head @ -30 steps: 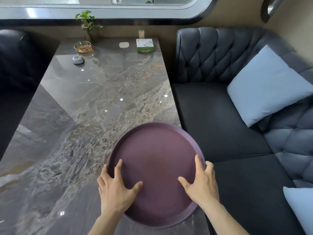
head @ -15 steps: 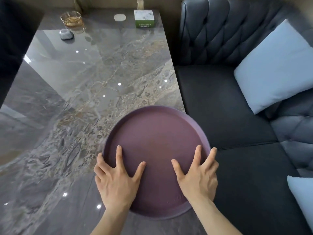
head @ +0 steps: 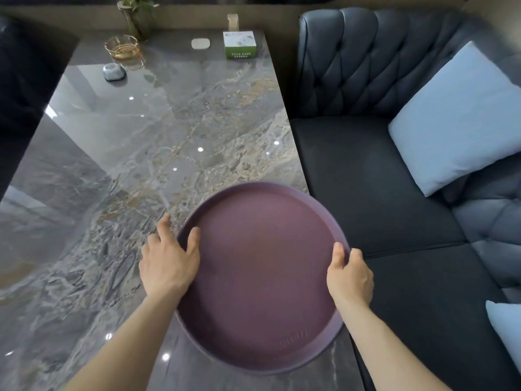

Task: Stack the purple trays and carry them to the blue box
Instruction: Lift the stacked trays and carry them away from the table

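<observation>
A round purple tray (head: 262, 266) lies at the near right corner of the marble table (head: 146, 153), its right side reaching past the table edge. My left hand (head: 169, 261) sits at the tray's left rim, thumb inside the rim and fingers outside on the table. My right hand (head: 349, 275) grips the right rim, thumb inside and fingers curled under the edge. Whether another tray lies beneath it cannot be told. No blue box is in view.
A dark tufted sofa (head: 380, 170) runs along the table's right side, with a pale blue cushion (head: 456, 122). At the table's far end stand a glass ashtray (head: 122, 49), a small grey object (head: 114, 71), a green-white box (head: 239, 45) and a plant vase (head: 138, 21).
Both hands slid from lying flat on the tray's inside out to its left and right rims. The view has moved closer and shifted slightly.
</observation>
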